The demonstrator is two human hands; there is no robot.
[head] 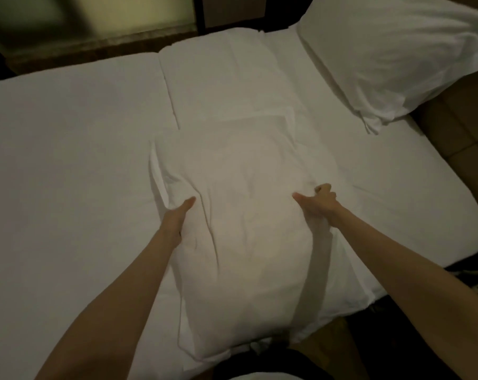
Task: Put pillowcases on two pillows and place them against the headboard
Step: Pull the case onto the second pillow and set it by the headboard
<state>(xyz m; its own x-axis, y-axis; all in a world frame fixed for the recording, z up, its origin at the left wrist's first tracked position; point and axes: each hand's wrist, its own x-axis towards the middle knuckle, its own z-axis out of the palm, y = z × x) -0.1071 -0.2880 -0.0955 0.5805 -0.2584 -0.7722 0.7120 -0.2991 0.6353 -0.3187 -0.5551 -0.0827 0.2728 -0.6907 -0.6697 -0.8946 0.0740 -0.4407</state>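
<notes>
A white pillow [240,242] lies lengthwise on the bed in front of me, its near end at the bed's edge by my body. A white pillowcase [227,149] covers its far part. My left hand [177,218] grips the pillowcase's left edge, thumb on top. My right hand [318,202] grips the right edge, fingers curled into the cloth. A second white pillow [391,58] in its case lies at the far right corner of the bed.
The white sheet [68,160] covers the bed, with a folded white cloth [218,69] lying beyond the pillow. A dark wooden frame and frosted pane [95,20] run behind the bed. Tiled floor [462,127] shows on the right.
</notes>
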